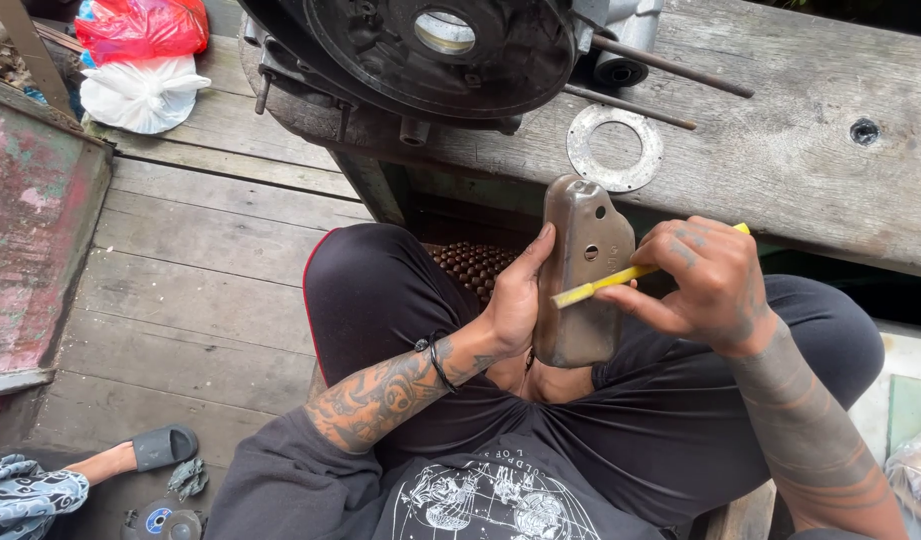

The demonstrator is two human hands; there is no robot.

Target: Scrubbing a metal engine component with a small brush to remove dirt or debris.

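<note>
Over our lap, below the tabletop's [780,150] near edge, our left hand [515,300] clasps a metal cover [580,300] upright while our right hand [705,285] pinches a yellow tool [605,284] against its face. Scraping appears underway; steady pressure seems needed.

Weathered grey plank floor [200,270] beneath a worn wooden workbench [780,150], daylight

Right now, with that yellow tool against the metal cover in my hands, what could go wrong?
1. The yellow tool could slip off the metal cover toward the left hand, whose thumb lies close by.
2. The cover is held only by the left hand over the lap, so it may twist or drop.
3. The ring plate lies near the bench edge; a knock might drop it.
</note>
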